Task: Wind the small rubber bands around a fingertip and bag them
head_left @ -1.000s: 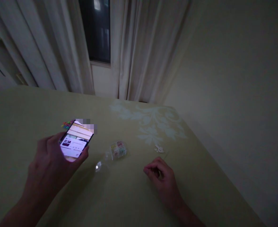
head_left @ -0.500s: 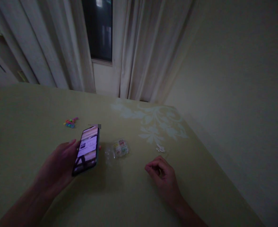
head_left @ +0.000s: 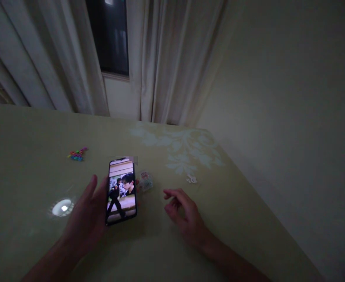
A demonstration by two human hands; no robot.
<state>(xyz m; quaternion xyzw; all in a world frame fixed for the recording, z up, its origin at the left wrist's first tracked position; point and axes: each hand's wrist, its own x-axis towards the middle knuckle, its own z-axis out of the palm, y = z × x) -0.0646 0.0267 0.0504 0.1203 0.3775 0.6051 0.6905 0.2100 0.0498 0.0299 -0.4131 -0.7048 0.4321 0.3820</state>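
Observation:
A smartphone [head_left: 122, 192] with a lit screen is held upright and slightly tilted in my left hand [head_left: 87, 219]. Its screen shows pictures of people. The phone partly covers a small clear box [head_left: 145, 181] with coloured contents, which lies on the table just behind it. To the right, my right hand [head_left: 185, 215] hovers over the table with thumb and fingers apart and nothing between them. Beyond that hand lies a small white object [head_left: 191, 179], too small to name.
A pile of small brightly coloured pieces [head_left: 77, 154] rests on the greenish table [head_left: 37, 156] at the left. White floral decoration [head_left: 187, 149] marks the far right part. Curtains [head_left: 172, 62] and a dark window [head_left: 109, 35] stand behind, a plain wall [head_left: 284, 117] at the right.
My left hand has brought the phone right and turned its screen more toward me; the screen picture differs. My right hand has moved left and its fingers have parted. The view has shifted slightly.

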